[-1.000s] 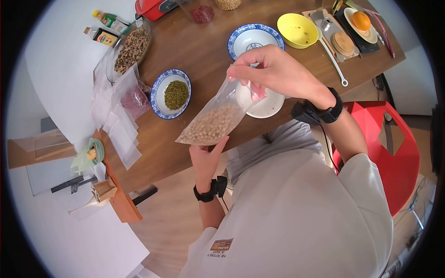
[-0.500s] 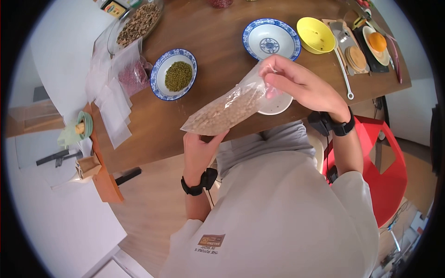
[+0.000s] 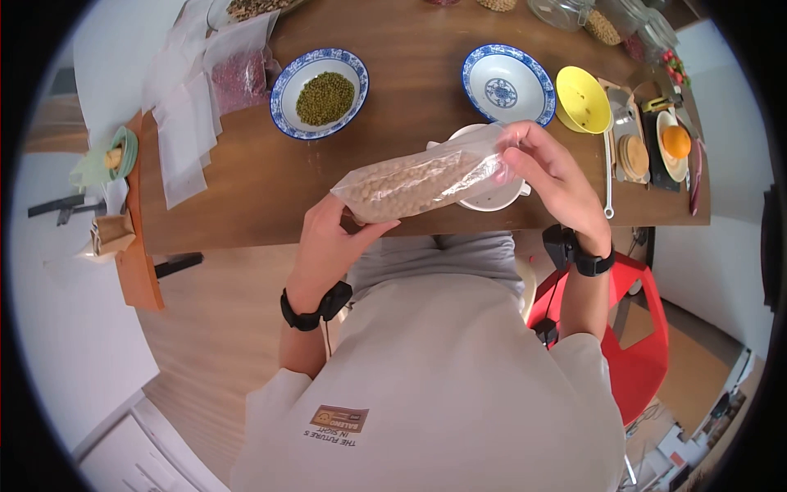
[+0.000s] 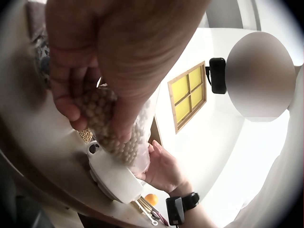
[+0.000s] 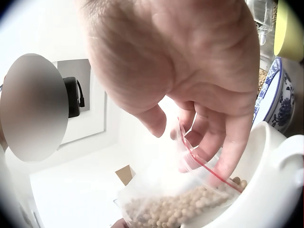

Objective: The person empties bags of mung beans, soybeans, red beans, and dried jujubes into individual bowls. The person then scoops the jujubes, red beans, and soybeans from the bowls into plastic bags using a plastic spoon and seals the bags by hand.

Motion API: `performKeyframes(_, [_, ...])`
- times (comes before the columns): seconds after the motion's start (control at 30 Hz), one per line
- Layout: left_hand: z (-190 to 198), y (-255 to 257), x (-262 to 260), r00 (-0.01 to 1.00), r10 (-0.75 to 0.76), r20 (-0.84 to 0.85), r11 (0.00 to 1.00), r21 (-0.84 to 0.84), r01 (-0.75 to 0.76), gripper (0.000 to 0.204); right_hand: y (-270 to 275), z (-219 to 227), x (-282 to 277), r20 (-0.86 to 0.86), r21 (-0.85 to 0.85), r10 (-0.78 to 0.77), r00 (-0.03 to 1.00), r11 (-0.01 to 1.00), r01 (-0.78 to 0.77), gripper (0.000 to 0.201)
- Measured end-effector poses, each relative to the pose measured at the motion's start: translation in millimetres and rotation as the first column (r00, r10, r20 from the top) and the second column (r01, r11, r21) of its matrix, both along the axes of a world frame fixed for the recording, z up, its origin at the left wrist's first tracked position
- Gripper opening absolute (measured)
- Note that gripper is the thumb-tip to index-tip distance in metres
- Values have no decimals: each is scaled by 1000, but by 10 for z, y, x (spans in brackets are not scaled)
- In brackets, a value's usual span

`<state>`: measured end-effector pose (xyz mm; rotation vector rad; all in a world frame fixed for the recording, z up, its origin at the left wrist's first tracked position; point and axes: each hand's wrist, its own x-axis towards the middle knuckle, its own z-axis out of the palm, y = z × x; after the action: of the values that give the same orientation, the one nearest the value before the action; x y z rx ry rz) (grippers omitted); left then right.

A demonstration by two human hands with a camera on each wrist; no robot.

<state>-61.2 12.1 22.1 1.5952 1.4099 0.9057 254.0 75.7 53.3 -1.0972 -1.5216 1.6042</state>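
Note:
A clear zip bag of beige soybeans [image 3: 410,184] lies tilted in the air over a white two-handled pot [image 3: 490,201]. My left hand [image 3: 324,238] grips its bean-filled bottom end, thumb on one side and fingers on the other in the left wrist view. At the mouth, my right hand [image 3: 557,172] holds the plastic with curled fingers. The right wrist view shows the red zip line [image 5: 209,168] across those fingers, the mouth at the pot's rim and a few soybeans [image 5: 239,182] just by it. Part of the pot is hidden behind the bag.
Mung beans fill part of a blue-and-white bowl [image 3: 283,98]; a similar bowl [image 3: 525,74] stands behind the pot. A yellow bowl [image 3: 584,98], a long-handled spoon [image 3: 608,176] and an orange [image 3: 675,141] are at right. Plastic bags [image 3: 182,135] lie left, glass jars [image 3: 561,11] at the back.
The bag has swung from steeply slanted to nearly level, its bottom end raised by the left hand. The soybeans now spread along it towards the mouth. The head view has shifted.

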Motion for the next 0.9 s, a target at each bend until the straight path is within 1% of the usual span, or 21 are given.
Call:
performKeyframes(0.03, [42,0,0,1000,1,-2,1000,-29,-1,51,-2,4,5,12,-4,16,1000,1000,-16,20])
performKeyframes(0.1, [45,-2,-11,1000,15,6,998,-61,-14,49,-10,11,13,12,1,-8,1000,1000,8,19])
performKeyframes(0.13, [28,2,-18,1000,-1,-13,1000,-4,1,52,-22,14,14,23,-1,6,1000,1000,-6,19])
performKeyframes(0.17, [15,6,-18,999,-14,-32,998,53,16,55,-33,18,14,18,-14,-15,1000,1000,15,19])
performKeyframes(0.2, [20,11,-13,1000,1,-21,999,52,0,55,-37,18,19,12,-28,-37,999,999,37,19])
performKeyframes(0.4, [65,35,-22,1000,-12,29,1000,22,12,56,-50,-42,64,10,-30,-40,999,999,41,18])
performKeyframes(0.47, [118,48,-29,999,-30,-34,1000,4,30,57,-59,-42,65,16,-22,-42,999,999,43,18])
performKeyframes(0.67, [109,86,-31,1000,-23,-18,998,51,24,57,-69,-83,100,44,0,-69,997,998,69,19])
performKeyframes(0.9, [184,120,-36,999,-22,-46,998,51,25,56,-72,-104,125,51,-8,-81,995,997,82,20])
